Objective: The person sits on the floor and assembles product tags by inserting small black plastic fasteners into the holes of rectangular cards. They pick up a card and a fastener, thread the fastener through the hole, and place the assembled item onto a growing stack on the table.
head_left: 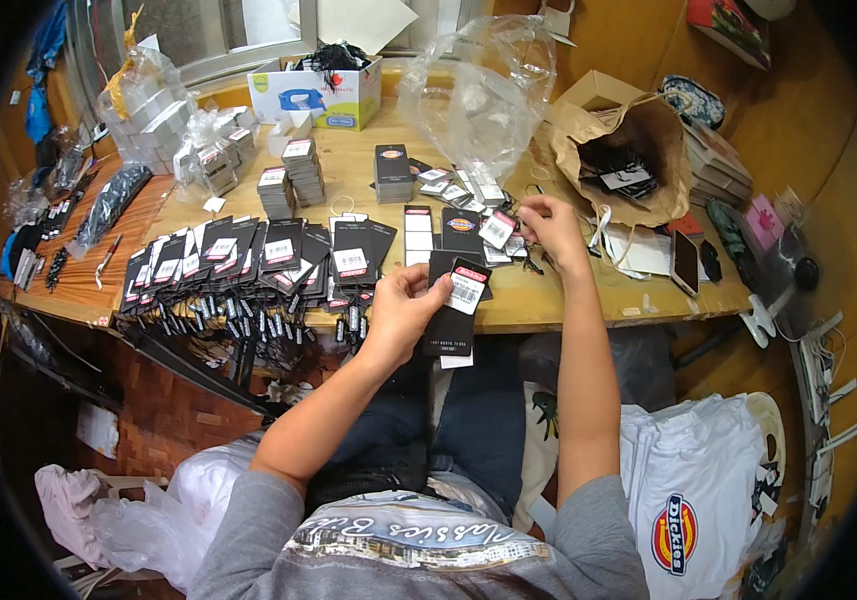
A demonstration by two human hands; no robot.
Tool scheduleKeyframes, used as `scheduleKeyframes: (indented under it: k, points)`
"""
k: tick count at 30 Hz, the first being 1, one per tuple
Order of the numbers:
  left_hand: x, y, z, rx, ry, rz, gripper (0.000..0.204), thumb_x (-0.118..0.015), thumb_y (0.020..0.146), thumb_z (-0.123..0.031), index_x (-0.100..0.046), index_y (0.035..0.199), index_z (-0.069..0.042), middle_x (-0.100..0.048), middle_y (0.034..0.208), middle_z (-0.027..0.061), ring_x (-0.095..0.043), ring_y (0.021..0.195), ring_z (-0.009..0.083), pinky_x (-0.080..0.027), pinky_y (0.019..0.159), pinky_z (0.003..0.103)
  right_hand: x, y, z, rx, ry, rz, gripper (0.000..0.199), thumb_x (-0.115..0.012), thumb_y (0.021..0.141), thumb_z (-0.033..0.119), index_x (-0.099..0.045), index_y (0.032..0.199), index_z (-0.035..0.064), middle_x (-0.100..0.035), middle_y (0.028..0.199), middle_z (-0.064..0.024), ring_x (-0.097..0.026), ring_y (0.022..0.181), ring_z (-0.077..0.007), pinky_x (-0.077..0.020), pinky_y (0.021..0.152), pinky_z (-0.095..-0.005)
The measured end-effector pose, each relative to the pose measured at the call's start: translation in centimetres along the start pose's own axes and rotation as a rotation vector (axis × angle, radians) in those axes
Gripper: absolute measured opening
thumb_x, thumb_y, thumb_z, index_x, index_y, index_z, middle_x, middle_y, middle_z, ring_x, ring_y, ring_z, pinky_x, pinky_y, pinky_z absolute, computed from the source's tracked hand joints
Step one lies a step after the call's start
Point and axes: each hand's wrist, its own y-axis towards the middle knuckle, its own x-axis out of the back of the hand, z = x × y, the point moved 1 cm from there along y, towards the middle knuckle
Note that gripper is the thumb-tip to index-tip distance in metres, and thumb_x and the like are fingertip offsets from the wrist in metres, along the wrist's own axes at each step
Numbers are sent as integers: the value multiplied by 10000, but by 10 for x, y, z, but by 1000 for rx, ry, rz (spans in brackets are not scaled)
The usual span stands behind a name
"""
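Observation:
My left hand [403,312] pinches black hang tags [448,331] in front of the table edge, its thumb on a small white barcode tag with a red top [465,288] lying over them. Farther right, my right hand [553,232] is raised over the table with thumb and fingertips together. Whatever it pinches is too small to make out; black strings [531,262] show just below it. Between the hands lie a white barcode tag [497,229] and a black tag with a coloured logo [461,228]. A strip of white labels [418,238] is beside them.
Rows of black tags with hanging strings [248,262] cover the table's left front. Behind stand stacked tags [393,172], a white box [315,92] and a clear plastic bag [478,95]. At right are a paper bag [573,150], a phone [684,263] and white garments [683,480].

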Motion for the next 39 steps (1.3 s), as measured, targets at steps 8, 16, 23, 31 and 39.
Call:
scheduleKeyframes:
  k: [8,16,23,31,39]
  points:
    - [5,-16,0,194,-78,123,198,-565,772,-62,-546,938,45,-601,827,65,-560,704,81,-453,661,210,15,-30,-9,-112,-575,50,188,-711,559,179,-598,627,45,-591,643,-105,-556,565,-212,-429,550,-312]
    - [7,-21,4,249,-73,211,235,-563,777,-76,-534,981,37,-601,852,66,-565,716,83,-456,660,207,52,-8,17,-46,565,58,236,-612,730,58,-506,940,31,-557,667,-42,-475,507,-66,-361,428,-162]
    - [4,-26,4,214,-73,241,242,-557,781,-81,-529,988,41,-597,858,67,-567,714,80,-458,650,204,47,-24,29,-121,873,140,219,-550,796,136,-509,1001,69,-585,818,-76,-574,735,-158,-466,611,-253]
    - [-24,-25,-18,-85,13,398,211,-555,770,-39,-542,962,50,-482,1140,65,-531,716,25,-432,635,153,7,-90,45,64,1074,320,81,-535,802,118,-521,866,70,-594,865,-107,-530,926,-217,-405,801,-339]
    - [-31,-34,-17,247,-95,388,209,-572,772,-74,-555,944,43,-578,908,65,-546,698,52,-444,634,177,-23,-135,53,-57,996,188,165,-486,829,121,-515,912,-18,-572,940,-182,-582,808,-183,-480,706,-268]
